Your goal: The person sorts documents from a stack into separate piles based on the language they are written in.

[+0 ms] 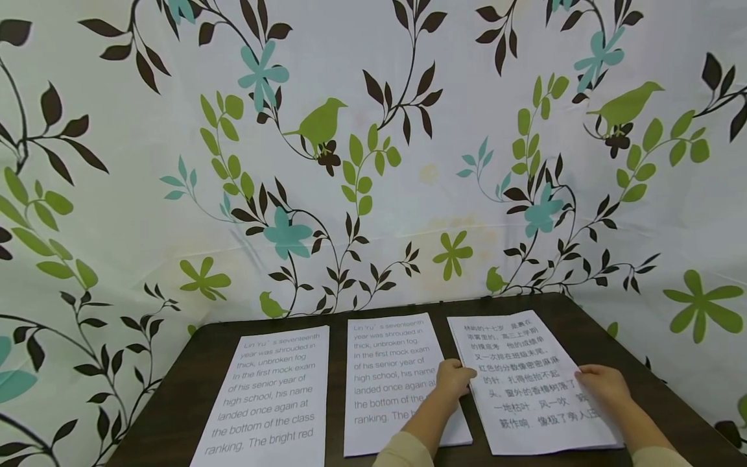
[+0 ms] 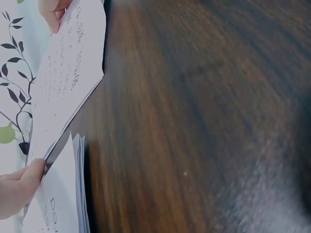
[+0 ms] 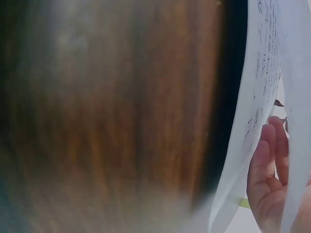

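Both hands pinch one white paper sheet with Chinese writing [image 1: 519, 376]: left hand [image 1: 452, 379] holds its left edge, right hand [image 1: 601, 384] its right edge.

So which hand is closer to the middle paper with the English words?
The left hand. It sits right at the middle paper's right edge, gripping the Chinese page. The right hand grips that page's far right edge, away from the middle paper.
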Available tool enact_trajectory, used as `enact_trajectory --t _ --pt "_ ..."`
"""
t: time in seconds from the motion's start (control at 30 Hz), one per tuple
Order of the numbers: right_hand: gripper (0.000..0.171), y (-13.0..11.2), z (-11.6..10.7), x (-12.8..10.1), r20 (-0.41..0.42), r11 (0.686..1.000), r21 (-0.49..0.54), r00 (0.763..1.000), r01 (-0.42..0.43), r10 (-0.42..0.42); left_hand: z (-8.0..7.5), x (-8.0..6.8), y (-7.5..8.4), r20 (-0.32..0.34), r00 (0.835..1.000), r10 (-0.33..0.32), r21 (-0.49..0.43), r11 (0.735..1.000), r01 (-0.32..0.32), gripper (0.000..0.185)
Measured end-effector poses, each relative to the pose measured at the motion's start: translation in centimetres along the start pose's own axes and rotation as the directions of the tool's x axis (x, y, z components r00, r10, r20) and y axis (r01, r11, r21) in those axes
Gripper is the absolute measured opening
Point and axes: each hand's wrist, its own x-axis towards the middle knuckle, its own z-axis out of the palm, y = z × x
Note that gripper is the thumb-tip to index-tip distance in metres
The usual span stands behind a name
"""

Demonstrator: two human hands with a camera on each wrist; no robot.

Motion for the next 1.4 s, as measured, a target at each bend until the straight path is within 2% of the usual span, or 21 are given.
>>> enact_trajectory --t 0.23,0.43,0.73,0.9,1.1,1.4 --pt "0.037 0.9 -0.4 1.1 -0.128 0.998 0.052 0.991 -0.042 0.049 -0.7 0.5 0.4 -0.016 1.0 0.003 -0.01 1.0 -0.003 0.044" --pt "0.037 2.4 -0.6 2.7 -0.17 0.997 0.065 0.984 -0.039 0.049 -1.7 0.9 0.6 -0.013 1.0 0.004 -0.055 0.998 -0.005 0.046" --pt "0.054 3.3 -0.1 5.3 -0.183 0.998 0.014 0.981 0.068 -0.065 -4.1 1.5 1.0 -0.034 0.999 0.024 -0.142 0.989 -0.029 0.046" --pt "0.06 2.5 0.0 6.9 -0.166 0.992 -0.006 0.978 0.128 -0.127 -5.7 1.7 1.5 -0.054 0.998 0.033 -0.106 0.994 -0.038 0.046" --pt "0.063 1.0 0.6 8.1 -0.153 0.987 0.004 0.976 0.158 -0.156 -7.5 1.9 1.8 -0.066 0.997 0.029 -0.056 0.998 -0.033 0.049" --pt "0.067 1.0 2.9 11.7 -0.175 0.981 -0.004 0.965 0.195 -0.193 -9.9 2.0 2.1 -0.113 0.993 0.043 -0.027 0.999 -0.046 0.051"
